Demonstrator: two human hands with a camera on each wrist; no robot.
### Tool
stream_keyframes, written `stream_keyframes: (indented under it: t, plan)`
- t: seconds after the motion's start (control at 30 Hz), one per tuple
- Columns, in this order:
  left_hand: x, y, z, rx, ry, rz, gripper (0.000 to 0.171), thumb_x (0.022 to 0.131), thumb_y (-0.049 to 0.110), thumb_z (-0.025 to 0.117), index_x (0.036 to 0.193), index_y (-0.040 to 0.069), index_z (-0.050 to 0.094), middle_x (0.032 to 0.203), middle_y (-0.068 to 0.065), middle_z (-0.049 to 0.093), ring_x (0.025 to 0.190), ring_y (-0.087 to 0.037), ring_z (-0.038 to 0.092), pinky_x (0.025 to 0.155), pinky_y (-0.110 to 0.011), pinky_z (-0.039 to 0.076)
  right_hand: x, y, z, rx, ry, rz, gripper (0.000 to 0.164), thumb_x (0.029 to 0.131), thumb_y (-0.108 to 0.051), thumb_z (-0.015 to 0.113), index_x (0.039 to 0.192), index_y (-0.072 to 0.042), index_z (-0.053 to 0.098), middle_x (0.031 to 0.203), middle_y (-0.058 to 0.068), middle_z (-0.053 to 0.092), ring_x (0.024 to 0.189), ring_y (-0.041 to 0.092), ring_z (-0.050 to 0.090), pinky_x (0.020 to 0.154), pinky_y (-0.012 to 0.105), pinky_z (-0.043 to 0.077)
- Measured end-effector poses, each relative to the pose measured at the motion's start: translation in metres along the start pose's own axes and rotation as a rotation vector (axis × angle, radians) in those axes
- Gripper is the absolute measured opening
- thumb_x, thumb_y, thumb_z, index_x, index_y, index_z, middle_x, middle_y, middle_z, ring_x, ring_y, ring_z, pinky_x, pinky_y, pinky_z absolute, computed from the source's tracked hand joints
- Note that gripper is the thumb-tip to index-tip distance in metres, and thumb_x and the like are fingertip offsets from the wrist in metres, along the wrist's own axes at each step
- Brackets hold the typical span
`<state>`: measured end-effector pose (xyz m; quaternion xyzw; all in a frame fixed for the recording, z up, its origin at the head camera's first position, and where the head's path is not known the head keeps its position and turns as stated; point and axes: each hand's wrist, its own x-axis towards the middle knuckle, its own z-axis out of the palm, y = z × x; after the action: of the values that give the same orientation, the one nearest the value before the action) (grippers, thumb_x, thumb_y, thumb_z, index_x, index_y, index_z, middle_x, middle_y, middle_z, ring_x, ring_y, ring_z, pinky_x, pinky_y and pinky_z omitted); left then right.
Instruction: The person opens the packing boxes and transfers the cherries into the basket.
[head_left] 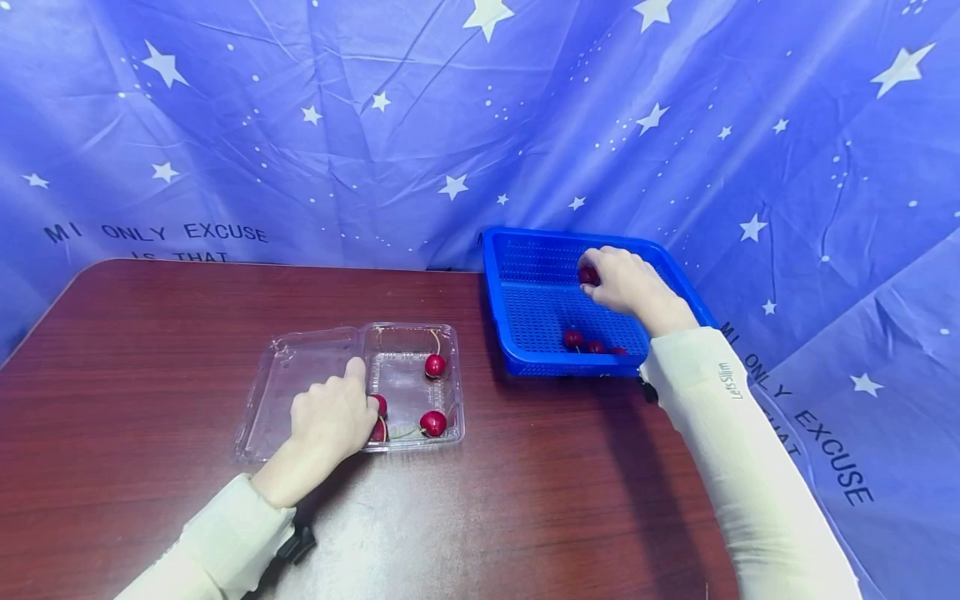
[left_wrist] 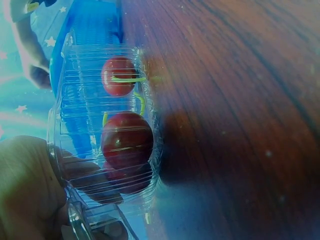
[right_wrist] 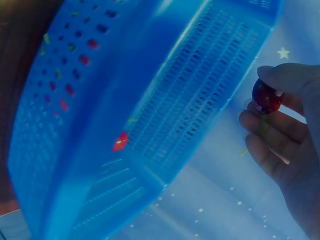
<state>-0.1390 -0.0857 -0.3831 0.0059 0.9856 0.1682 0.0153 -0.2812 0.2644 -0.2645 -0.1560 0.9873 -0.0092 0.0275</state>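
**Status: apparently partway**

Right fingers (right_wrist: 286, 144) pinch one cherry (right_wrist: 267, 96) over the blue basket (head_left: 492, 304). Left fingers (head_left: 355, 373) lie at the clear box (head_left: 401, 385); grip cannot be told. Held cherry not yet set down. Visible count: box four cherries, basket at least three; one open lid (head_left: 296, 375), one counter (head_left: 525, 475).

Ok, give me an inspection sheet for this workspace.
Surface: reddish-brown wood-grain table, glare near the front.
Job's things: open clear plastic clamshell, four cherries visible inside; blue perforated basket, at least three basket cherries.
Clutter: nothing seen.
Hands: right hand holds another cherry in its fingers above the basket; left hand holds the clamshell's hinge side.
Cables: nothing clearly seen.
Surroundings: blue star-printed fabric behind and at right.
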Motion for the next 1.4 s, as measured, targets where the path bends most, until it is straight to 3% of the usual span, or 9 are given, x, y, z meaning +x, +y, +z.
stream_keyframes:
  t: [0.33, 0.97, 1.27, 1.4]
  plan:
    - [0.000, -0.001, -0.001, -0.010, -0.008, -0.001, 0.023, 0.086, 0.022, 0.054, 0.090, 0.001, 0.043, 0.076, -0.029, 0.068, 0.068, -0.048, 0.064, 0.051, -0.055, 0.046, -0.006, 0.012, 0.013, -0.009, -0.036, 0.010, 0.029, 0.090, -0.012, 0.063, 0.115, 0.001, 0.059, 0.109, 0.025, 0.064, 0.099, 0.039, 0.059, 0.084, 0.059, 0.048]
    - [-0.001, -0.001, 0.000, -0.011, -0.004, 0.005, 0.023, 0.086, 0.021, 0.053, 0.089, 0.002, 0.042, 0.073, -0.027, 0.067, 0.066, -0.047, 0.064, 0.051, -0.054, 0.047, -0.009, 0.018, 0.028, -0.021, -0.098, 0.029, 0.037, 0.090, -0.015, 0.065, 0.123, 0.002, 0.057, 0.111, 0.025, 0.066, 0.099, 0.039, 0.061, 0.084, 0.060, 0.049]
    - [0.000, -0.001, 0.000, -0.009, -0.004, 0.008, 0.023, 0.086, 0.022, 0.054, 0.090, 0.002, 0.043, 0.074, -0.028, 0.068, 0.066, -0.047, 0.064, 0.050, -0.054, 0.047, -0.010, 0.023, 0.036, -0.035, -0.129, 0.020, 0.033, 0.088, -0.014, 0.067, 0.117, 0.000, 0.059, 0.106, 0.024, 0.067, 0.094, 0.038, 0.062, 0.081, 0.058, 0.050]
    - [0.000, -0.002, 0.001, -0.009, 0.005, 0.014, 0.022, 0.086, 0.021, 0.054, 0.090, 0.002, 0.043, 0.073, -0.027, 0.067, 0.065, -0.046, 0.064, 0.049, -0.054, 0.046, -0.012, 0.025, 0.040, -0.030, -0.160, 0.027, 0.036, 0.088, -0.013, 0.067, 0.121, 0.000, 0.058, 0.118, 0.028, 0.064, 0.102, 0.041, 0.060, 0.086, 0.060, 0.049]
